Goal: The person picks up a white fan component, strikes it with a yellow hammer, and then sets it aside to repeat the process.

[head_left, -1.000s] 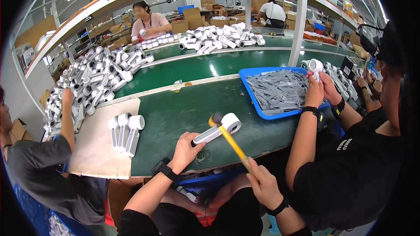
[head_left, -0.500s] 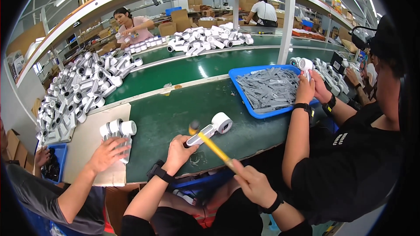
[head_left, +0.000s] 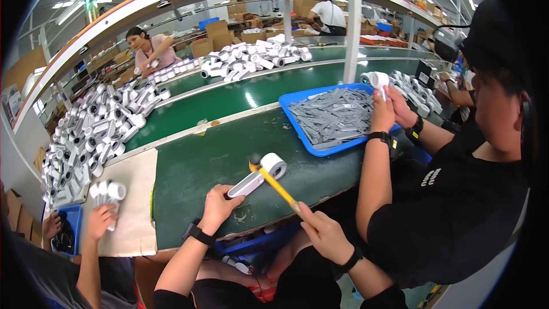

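Note:
A white handheld fan [head_left: 247, 184] with a round head lies on the green bench in front of me. My left hand [head_left: 219, 208] is closed around the near end of its handle. My right hand [head_left: 327, 234] grips the yellow handle of a mallet [head_left: 279, 189]. The mallet's black-and-yellow head is over the fan's neck, just beside the round head. Whether it touches the fan, I cannot tell.
A blue tray [head_left: 320, 151] of grey strips stands to the right, beside a co-worker [head_left: 446, 206] holding a fan. At left, another person's hand [head_left: 101, 222] holds several fans over cardboard [head_left: 137, 194]. A heap of fans [head_left: 103, 126] lies beyond; a metal post [head_left: 353, 34] rises behind the tray.
The fan has turned about its length in my left hand, and the mallet head has come nearer its round head. The left neighbour's fans have moved left. The whole view has shifted slightly.

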### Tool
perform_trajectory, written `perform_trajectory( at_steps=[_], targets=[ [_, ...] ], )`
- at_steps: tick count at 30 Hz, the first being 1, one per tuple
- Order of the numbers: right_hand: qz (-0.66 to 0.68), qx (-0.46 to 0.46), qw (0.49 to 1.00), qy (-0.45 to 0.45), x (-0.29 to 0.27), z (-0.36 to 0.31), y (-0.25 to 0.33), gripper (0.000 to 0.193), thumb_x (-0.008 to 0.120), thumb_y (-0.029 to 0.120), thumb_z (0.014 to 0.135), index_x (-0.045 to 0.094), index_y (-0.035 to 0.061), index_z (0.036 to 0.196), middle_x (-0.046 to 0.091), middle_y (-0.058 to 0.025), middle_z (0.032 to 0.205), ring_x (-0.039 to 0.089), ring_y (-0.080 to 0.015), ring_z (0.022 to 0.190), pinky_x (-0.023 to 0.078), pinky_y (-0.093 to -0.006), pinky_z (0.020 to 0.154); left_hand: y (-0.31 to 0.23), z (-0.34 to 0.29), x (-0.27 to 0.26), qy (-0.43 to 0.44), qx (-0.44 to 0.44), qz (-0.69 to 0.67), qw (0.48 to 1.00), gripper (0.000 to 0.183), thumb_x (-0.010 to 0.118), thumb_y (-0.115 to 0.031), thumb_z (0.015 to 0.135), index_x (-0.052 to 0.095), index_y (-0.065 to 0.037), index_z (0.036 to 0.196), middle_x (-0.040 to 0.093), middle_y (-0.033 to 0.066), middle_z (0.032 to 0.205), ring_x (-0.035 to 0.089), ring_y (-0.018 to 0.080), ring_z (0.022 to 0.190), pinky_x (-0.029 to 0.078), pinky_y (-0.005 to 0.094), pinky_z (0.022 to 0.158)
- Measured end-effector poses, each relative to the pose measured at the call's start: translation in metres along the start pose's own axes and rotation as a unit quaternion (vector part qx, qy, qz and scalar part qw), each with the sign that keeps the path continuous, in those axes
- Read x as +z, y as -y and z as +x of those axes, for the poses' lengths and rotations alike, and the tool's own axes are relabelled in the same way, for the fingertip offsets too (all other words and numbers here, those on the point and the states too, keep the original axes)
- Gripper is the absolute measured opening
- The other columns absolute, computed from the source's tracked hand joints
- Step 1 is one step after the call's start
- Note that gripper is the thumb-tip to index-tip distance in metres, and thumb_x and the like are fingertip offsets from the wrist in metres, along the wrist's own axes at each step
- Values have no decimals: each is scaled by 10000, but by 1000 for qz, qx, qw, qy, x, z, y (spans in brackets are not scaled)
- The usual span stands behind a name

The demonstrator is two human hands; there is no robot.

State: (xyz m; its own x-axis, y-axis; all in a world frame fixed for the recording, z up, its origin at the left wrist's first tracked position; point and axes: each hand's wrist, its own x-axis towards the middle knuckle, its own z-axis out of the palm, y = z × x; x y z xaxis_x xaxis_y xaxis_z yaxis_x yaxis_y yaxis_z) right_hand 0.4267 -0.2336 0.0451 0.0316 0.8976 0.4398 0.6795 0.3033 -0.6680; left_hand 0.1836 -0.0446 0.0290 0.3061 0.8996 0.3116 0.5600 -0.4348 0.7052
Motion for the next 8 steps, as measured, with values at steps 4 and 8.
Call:
perform_trajectory(
  at_steps=[4, 8],
  targets=[
    [-9, -9, 999, -31, -7, 3, -4, 486, 583, 145, 946, 488, 146, 1423, 567, -133, 823, 611, -355, 686, 511, -440, 602, -4, 7, -8, 72, -42, 101, 991, 353, 824, -252, 702, 729, -17, 949, 683, 166, 956, 655, 293, 875, 522, 362, 797],
    [-37, 4, 999, -20, 8, -2, -22, 595, 613, 149, 931, 398, 138, 1486, 565, -148, 832, 618, -365, 684, 523, -436, 605, -28, 19, -3, 95, 1, 216, 972, 378, 809, -285, 713, 719, -28, 976, 682, 181, 1014, 636, 335, 988, 510, 402, 867]
  ],
)
